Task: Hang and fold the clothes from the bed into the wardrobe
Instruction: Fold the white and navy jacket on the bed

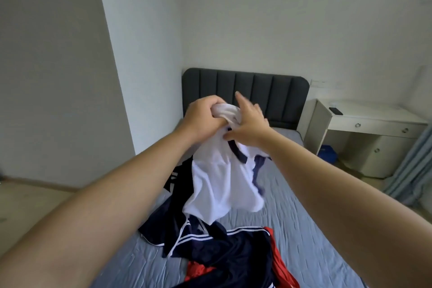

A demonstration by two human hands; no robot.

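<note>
1. White shirt [217, 182] is held up over bed [304, 206], bunched top gripped in left hand [201, 116].
2. Right hand [247, 124] is laid on collar, fingers spread, holding nothing.
3. Navy clothes [224, 250] and red garment [280, 262] are heaped below.

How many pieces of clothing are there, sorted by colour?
White shirt, held up: 1
Navy garments with white stripes, tangled, count unsure: 2
Red garment, partly buried: 1
Total: 4
</note>
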